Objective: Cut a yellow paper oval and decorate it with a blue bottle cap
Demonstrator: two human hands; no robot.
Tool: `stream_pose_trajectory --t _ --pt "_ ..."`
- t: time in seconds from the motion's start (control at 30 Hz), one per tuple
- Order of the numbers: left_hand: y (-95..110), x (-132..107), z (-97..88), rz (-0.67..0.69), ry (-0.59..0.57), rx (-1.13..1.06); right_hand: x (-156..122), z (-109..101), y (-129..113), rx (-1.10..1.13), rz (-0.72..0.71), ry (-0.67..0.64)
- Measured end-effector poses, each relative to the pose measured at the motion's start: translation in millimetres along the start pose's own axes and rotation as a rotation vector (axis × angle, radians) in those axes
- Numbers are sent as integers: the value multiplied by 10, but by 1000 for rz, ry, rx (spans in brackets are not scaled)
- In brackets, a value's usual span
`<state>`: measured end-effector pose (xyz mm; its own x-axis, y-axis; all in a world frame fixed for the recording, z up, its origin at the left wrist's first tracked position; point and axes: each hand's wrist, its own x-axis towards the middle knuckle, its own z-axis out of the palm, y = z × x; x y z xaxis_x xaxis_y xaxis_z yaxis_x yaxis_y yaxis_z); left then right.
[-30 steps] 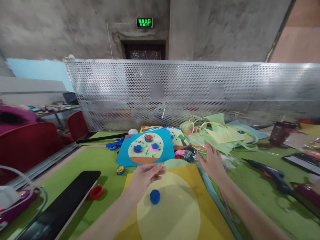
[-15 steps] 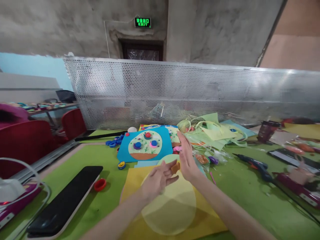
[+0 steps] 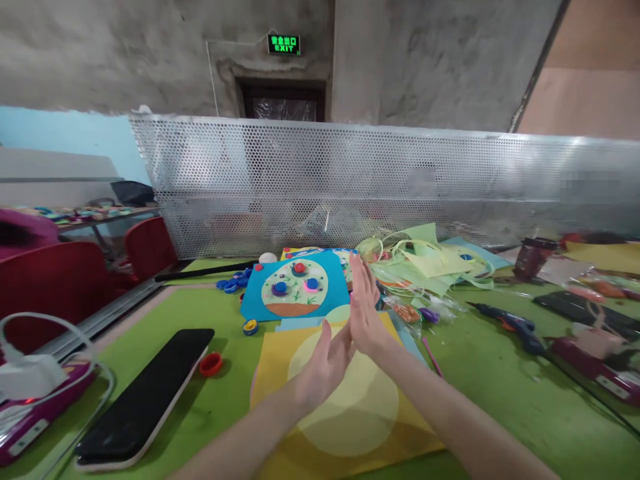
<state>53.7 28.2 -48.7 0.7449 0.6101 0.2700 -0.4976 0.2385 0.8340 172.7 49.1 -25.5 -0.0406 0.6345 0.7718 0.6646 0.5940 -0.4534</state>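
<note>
My left hand and my right hand are held up palm against palm, fingers stretched flat, the right one upright and a little farther out. Whatever lies between the palms is hidden. Below them a yellow sheet with a pale yellow paper circle lies on the green table. Just beyond is a blue card bearing a round picture with red and blue bottle caps stuck on it.
A black slab and a red cap lie to the left, with a pink device at the edge. Green paper scraps, a glue gun and a dark cup are on the right. A perforated metal screen closes the back.
The hands came together from apart. Half a second ago a small brown piece showed between them; now the palms press flat and it is out of sight. The blue cap has left the circle.
</note>
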Motion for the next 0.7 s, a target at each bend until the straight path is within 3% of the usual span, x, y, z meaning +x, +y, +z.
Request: stream_pose_trajectory --t 0.17,0.3,0.43,0.57,0.7 --pt "143 -19 41 48 30 -64 -87 -15 193 -11 50 -25" --pt "166 -34 77 90 49 -75 -252 53 -22 71 1 -89" --pt "62 -54 98 99 33 -44 -159 68 -99 198 64 116" --pt "-44 -86 100 114 -26 69 -21 21 192 380 243 338" --pt "-48 -143 92 170 -95 269 -78 58 377 598 490 327"
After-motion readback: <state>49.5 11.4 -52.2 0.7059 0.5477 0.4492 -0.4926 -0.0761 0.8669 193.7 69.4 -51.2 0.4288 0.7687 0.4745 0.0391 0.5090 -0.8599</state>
